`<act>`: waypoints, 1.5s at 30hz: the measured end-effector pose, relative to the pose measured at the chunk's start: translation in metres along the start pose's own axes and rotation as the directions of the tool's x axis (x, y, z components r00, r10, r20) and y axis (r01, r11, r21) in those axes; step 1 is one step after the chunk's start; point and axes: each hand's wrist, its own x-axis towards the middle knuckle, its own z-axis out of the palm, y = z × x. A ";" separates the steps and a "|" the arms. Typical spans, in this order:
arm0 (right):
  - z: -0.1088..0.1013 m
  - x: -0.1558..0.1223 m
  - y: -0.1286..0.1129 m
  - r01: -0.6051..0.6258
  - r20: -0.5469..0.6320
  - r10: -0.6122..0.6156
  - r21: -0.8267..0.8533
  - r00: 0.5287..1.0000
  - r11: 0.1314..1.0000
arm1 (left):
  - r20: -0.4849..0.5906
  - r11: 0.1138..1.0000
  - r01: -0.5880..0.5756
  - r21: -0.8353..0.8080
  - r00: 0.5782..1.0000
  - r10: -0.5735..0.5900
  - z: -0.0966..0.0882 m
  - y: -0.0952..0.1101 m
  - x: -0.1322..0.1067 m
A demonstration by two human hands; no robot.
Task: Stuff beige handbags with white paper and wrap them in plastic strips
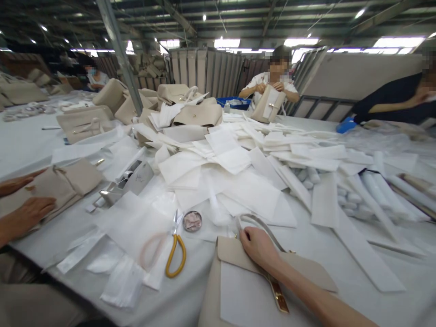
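A beige handbag (pixel 211 290) lies on the table in front of me, with a white sheet (pixel 245 295) over its front, under the raised flap (pixel 306 268). A strip with a gold metal end (pixel 279 297) hangs down from the flap. My right hand (pixel 259 245) reaches in from the lower right, its fingers curled closed on the bag's top edge beside the arched handle (pixel 267 227). The fingertips are hidden, so the exact part gripped cannot be made out. My left hand is out of view.
Left of the bag lie yellow-handled scissors (pixel 176 254), a small round tin (pixel 192 221) and clear plastic bags (pixel 124 281). White foam sheets (pixel 231 181) heap up ahead. At far left, a co-worker's hands (pixel 34 211) touch another beige bag (pixel 81 177). Across the table, a person (pixel 269 86) handles a bag.
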 end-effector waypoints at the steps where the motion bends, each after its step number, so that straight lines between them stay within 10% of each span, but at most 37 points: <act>1: -0.001 -0.001 0.000 -0.003 -0.003 0.003 0.007 1.000 1.000 | -0.003 1.000 0.013 -0.005 1.000 -0.013 0.007 0.000 -0.004; 7: -0.003 -0.003 0.002 -0.006 -0.011 0.007 0.072 1.000 0.997 | -0.241 0.941 -0.028 -0.339 0.969 -0.058 0.025 0.005 0.025; 13: 0.001 -0.008 0.001 0.015 -0.024 -0.012 0.114 1.000 0.993 | -0.146 0.779 -0.067 -0.623 0.989 -0.031 0.026 0.032 0.107; 21: 0.018 -0.002 0.004 0.001 0.050 -0.005 0.085 0.999 0.996 | -0.194 0.968 -0.245 0.059 0.948 0.252 -0.030 0.090 0.156; 27: 0.022 0.001 0.005 -0.010 0.063 0.005 0.081 0.998 0.997 | 0.050 0.651 -0.324 0.687 0.914 0.402 -0.054 0.114 0.166; 38: 0.016 0.003 0.002 -0.052 0.119 0.043 0.074 0.992 0.996 | 0.243 0.462 -0.541 0.703 0.793 0.558 -0.071 0.178 0.219; 45: 0.013 0.006 0.011 -0.070 0.122 0.055 0.119 0.991 0.990 | 0.460 0.645 -0.543 0.539 0.830 0.315 -0.090 0.157 0.210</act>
